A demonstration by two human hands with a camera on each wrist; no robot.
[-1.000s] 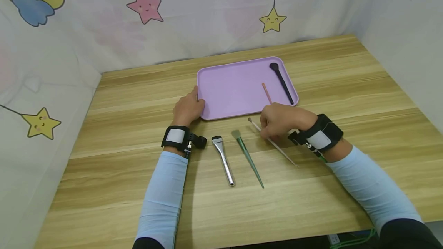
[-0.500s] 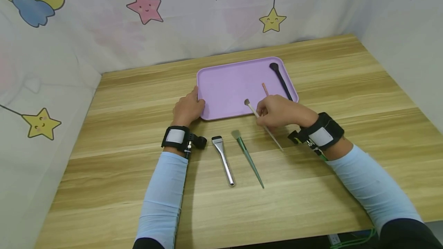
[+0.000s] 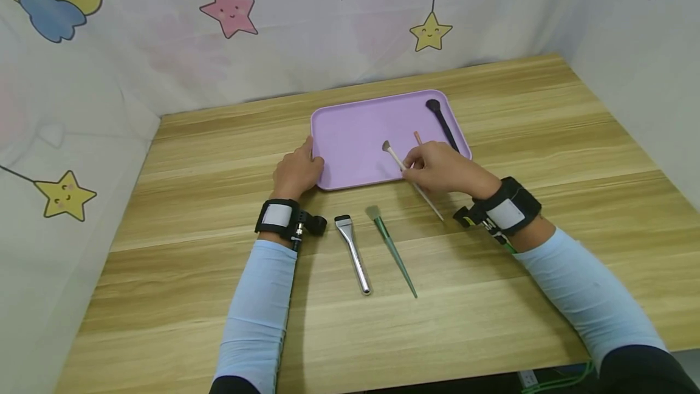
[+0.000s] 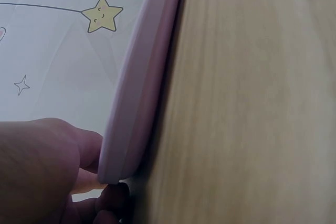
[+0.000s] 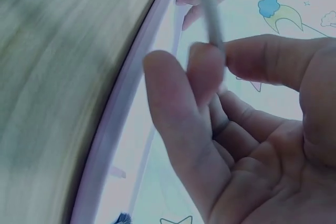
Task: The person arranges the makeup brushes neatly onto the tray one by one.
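Note:
My right hand [image 3: 442, 169] pinches a slim white makeup brush [image 3: 395, 156] between thumb and fingertips, over the front edge of a purple tray [image 3: 358, 141]. Its dark bristle head points to the far left, and its handle slants back toward me. In the right wrist view the pale handle [image 5: 209, 9] shows blurred in the pinch. At the tray's left front corner, my left hand [image 3: 297, 172] holds the rim, with thumb and fingers on either side of it in the left wrist view. A black fluffy brush [image 3: 444, 123] lies in the tray, beside a thin pink-orange handle [image 3: 418, 137] partly hidden by my right hand.
On the wooden table [image 3: 180, 248] in front of the tray lie a silver flat-headed brush [image 3: 354, 255] and a green-handled brush [image 3: 391, 249], side by side. A white curtain [image 3: 328, 35] printed with stars stands behind the table.
My right hand has lifted the white brush from the table and carried it forward and slightly left, over the tray's front edge. The left hand has stayed at the corner.

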